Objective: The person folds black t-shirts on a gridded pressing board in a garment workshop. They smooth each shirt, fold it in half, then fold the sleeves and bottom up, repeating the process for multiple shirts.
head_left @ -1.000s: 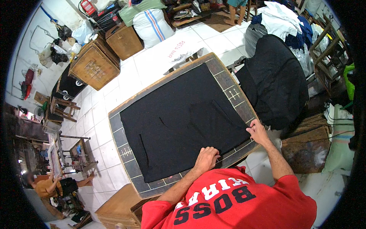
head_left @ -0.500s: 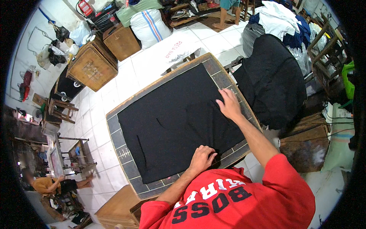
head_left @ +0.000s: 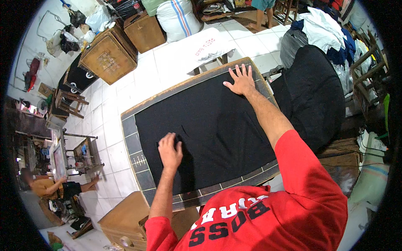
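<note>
A black cloth lies spread with some creases and slits or folds on a dark board marked with white grid lines and edged in wood. My right hand rests near the cloth's far right corner, fingers spread wide. At the left part of the cloth my left hand is just over or on the fabric, fingers loosely bent with the thumb apart; whether it touches is hard to tell. A large heap of black fabric sits just right of the board.
White sacks, wooden boxes, a wooden stool and a pile of white and navy clothes surround the board. A cardboard box is at lower left. One person is by a frame at left; another stands at the back.
My right hand has moved from the near right corner up to the far right corner and spread out. My left hand has shifted leftward and farther up from the near edge.
</note>
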